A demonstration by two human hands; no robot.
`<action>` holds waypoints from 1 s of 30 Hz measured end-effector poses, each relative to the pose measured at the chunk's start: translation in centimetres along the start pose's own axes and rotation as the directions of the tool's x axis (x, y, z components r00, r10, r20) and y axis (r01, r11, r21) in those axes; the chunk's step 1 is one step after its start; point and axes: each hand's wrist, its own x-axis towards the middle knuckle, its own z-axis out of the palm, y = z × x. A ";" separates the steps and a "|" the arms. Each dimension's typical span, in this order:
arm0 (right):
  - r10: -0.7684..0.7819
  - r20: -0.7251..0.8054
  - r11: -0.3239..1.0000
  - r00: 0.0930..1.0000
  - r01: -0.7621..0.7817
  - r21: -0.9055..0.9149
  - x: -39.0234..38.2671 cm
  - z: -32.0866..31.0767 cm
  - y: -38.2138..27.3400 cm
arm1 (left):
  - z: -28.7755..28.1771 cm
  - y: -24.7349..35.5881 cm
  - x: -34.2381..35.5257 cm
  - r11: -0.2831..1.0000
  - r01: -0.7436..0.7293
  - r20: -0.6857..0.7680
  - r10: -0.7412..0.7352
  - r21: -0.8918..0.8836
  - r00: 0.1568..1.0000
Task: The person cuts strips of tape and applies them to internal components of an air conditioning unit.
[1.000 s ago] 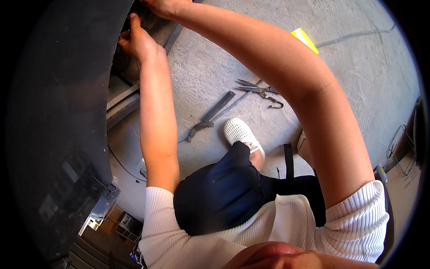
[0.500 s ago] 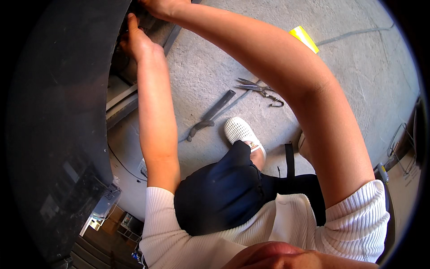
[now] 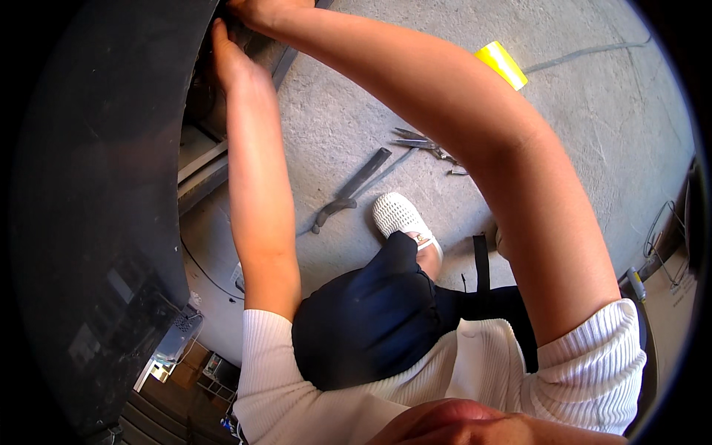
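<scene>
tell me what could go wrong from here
The left hand and right hand reach in at the edge of the dark panel, their fingers partly hidden, so they might get scraped or pinched there.

The scissors lie on the floor with blades apart, not far from the white shoe; a careless step could land on them.

The person wears a white, finely ribbed top (image 3: 334, 408), its short sleeves (image 3: 593, 367) leaving the arms (image 3: 259, 185) bare below, a smoother white flap (image 3: 472, 360) at the front. Dark, near-black trousers (image 3: 360, 334) go with a white shoe (image 3: 395, 213) of open weave, its slim strap (image 3: 426, 244) bearing a small gold-coloured fastening (image 3: 420, 237).
</scene>
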 end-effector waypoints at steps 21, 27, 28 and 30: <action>-0.046 0.622 0.982 0.782 0.149 -0.115 3.6 1.4 0.3 | 1.5 1.2 -0.3 0.978 0.201 -0.097 -0.206 -0.056 0.974; -0.034 0.583 0.967 0.812 0.173 -0.185 5.3 2.9 1.2 | 2.2 2.4 -4.4 0.974 0.226 -0.171 -0.224 -0.009 0.959; 0.002 0.569 0.977 0.822 0.119 -0.176 5.3 2.9 1.1 | 2.3 2.6 -4.7 0.975 0.223 -0.166 -0.218 0.011 0.962; 0.080 0.601 0.996 0.795 -0.091 -0.012 3.9 1.8 0.4 | 1.4 1.8 -2.8 0.985 0.161 -0.074 -0.157 0.054 0.985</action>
